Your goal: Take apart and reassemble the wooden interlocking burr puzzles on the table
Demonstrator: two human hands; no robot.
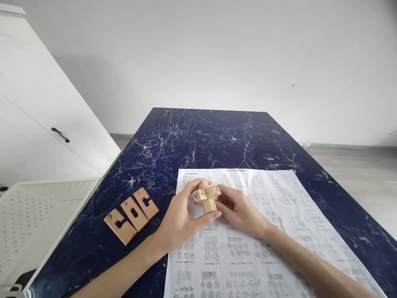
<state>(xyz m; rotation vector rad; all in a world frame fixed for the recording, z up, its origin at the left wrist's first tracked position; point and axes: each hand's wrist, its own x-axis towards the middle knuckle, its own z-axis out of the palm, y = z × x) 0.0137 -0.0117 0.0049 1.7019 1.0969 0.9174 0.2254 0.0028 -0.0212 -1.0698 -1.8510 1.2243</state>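
Observation:
Just above the printed sheet, both hands hold a wooden interlocking puzzle (209,205) made of pale square-ended bars. Handwritten marks show on several bar ends. My left hand (177,219) curls round it from the left, thumb along the near side and fingers behind. From the right, my right hand (240,207) grips it with bent fingers, the tips partly hidden behind the bars. Left of my left hand lie three flat wooden pieces on the table: one marked 1 (151,210), a slotted one marked 2 (140,220) and a notched one marked 3 (124,234).
A large creased instruction sheet (263,194) with printed diagrams covers the near right of the dark blue marbled table (201,136). White cabinet doors (37,103) stand at the left, above a white perforated surface (27,219). A pale wall rises behind the table.

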